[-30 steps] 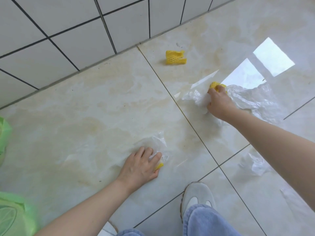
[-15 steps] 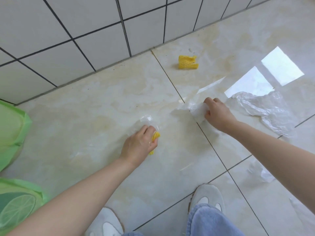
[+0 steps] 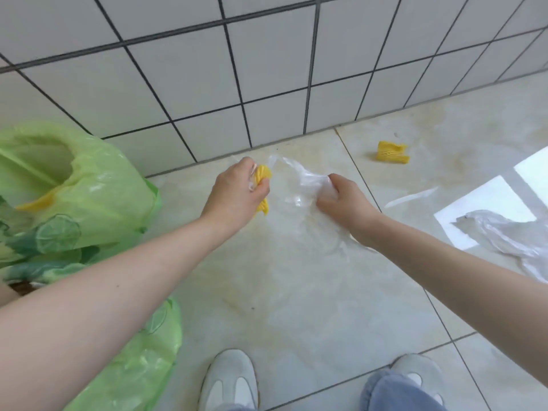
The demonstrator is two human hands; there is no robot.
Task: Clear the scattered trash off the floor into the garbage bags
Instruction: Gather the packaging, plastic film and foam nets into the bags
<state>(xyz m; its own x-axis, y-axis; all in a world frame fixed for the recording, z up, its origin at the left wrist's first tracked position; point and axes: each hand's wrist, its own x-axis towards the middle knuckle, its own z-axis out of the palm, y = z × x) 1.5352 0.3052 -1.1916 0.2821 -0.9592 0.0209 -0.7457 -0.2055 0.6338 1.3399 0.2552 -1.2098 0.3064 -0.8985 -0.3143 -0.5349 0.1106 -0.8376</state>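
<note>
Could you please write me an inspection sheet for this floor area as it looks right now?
Surface: glossy pale tiled floor, stained yellowish in places, sunlight patches at right.
Job's things: two green garbage bags at left, the upper one open; yellow foam net near the wall; crumpled clear plastic bag at right; thin plastic strip.
Clutter: nothing seen beyond the trash.
Hands: left hand grips a yellow net piece with clear film; right hand grips clear plastic wrap.
Cables: nothing seen.
Surroundings: white tiled wall; two pale shoes, jeans.
</note>
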